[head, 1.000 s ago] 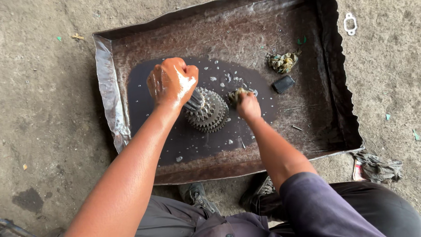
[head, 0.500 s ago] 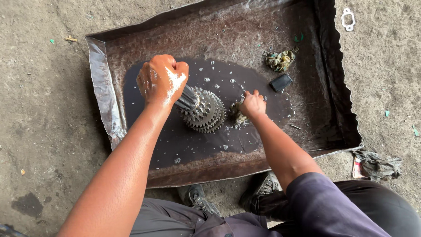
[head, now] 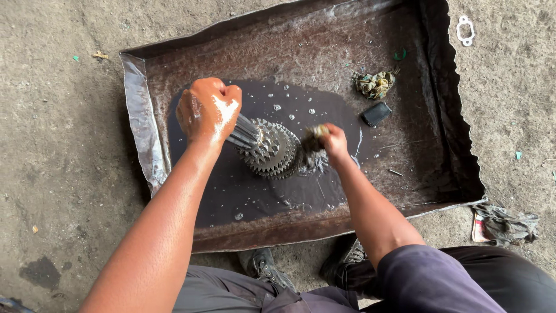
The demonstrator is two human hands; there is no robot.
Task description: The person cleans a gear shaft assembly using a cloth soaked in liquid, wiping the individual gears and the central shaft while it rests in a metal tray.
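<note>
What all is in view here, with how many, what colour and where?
metal tray: one, rusty brown, on the concrete ground
dark liquid: one pool, black, in the tray's near left part
gear cluster: one, grey metal, on a shaft in the pool
brush: one, dirty, against the gears
wad of rag: one, greenish, tray's far right
small block: one, black, beside the wad
gasket: one, white, ground beyond the tray
cloth: one, grey, ground at right
shoes: two, dark, near the tray
left hand: wet, gripping the shaft
right hand: holding the brush
</note>
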